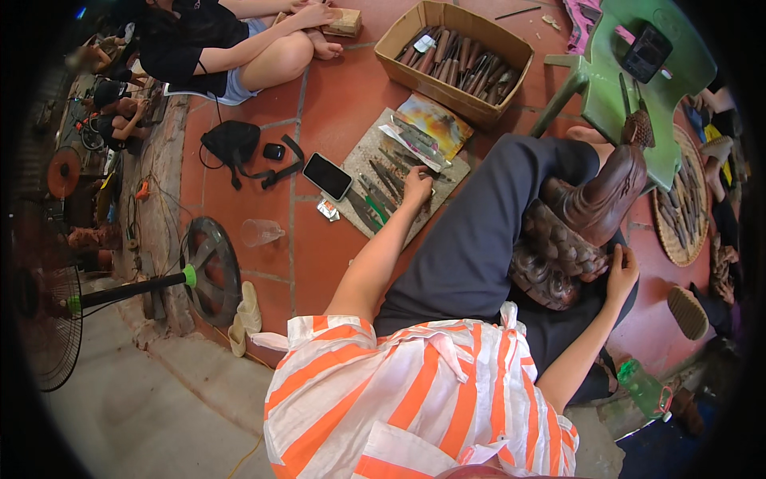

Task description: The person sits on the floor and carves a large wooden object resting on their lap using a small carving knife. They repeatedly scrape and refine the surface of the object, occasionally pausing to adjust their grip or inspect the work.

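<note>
A dark brown carved wooden seated figure (602, 195) with a knobbly head leans across my lap, its rounded carved base (546, 267) against my trousers. My right hand (624, 273) is beside that base, fingers bent and pressed together; whatever they hold, if anything, is hidden. My left hand (417, 188) reaches down to a speckled board (419, 227) on the floor. Its fingers curl closed over several slim carving tools (386, 177) laid out there, and I cannot make out what is in them. A clear packet (416, 144) of tools lies just beyond.
A cardboard box (499, 112) full of wooden-handled tools stands ahead. Left of the board lie a phone (327, 176) and a black pouch (231, 144). A green chair (610, 96) and a woven tray (680, 199) of tools are right. A standing fan (211, 271) is left; another person (231, 60) sits ahead.
</note>
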Action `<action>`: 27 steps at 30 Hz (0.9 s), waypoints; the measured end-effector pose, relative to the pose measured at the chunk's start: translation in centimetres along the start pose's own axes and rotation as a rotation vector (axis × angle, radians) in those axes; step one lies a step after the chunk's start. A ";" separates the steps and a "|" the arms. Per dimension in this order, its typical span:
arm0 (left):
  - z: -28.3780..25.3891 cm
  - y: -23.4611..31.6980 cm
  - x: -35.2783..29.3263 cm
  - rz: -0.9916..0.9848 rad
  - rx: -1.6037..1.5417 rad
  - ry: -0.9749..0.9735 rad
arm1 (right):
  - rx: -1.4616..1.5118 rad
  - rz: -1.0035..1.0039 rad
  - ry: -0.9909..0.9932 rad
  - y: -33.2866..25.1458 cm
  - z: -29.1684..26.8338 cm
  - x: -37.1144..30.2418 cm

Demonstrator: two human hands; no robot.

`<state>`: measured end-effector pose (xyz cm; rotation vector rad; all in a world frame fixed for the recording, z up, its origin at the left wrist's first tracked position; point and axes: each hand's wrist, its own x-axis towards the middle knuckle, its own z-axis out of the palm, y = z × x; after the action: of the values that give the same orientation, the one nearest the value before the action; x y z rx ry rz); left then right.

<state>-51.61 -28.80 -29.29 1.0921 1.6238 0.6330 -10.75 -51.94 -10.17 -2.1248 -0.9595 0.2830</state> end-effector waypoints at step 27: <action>-9.3 -0.7 0.1 -0.302 0.285 0.172 | 0.020 0.025 -0.005 0.5 -0.3 -0.3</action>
<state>-60.59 -27.95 -26.88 0.9830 2.0260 0.3084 -10.56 -52.47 -10.36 -2.1201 -0.9297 0.3087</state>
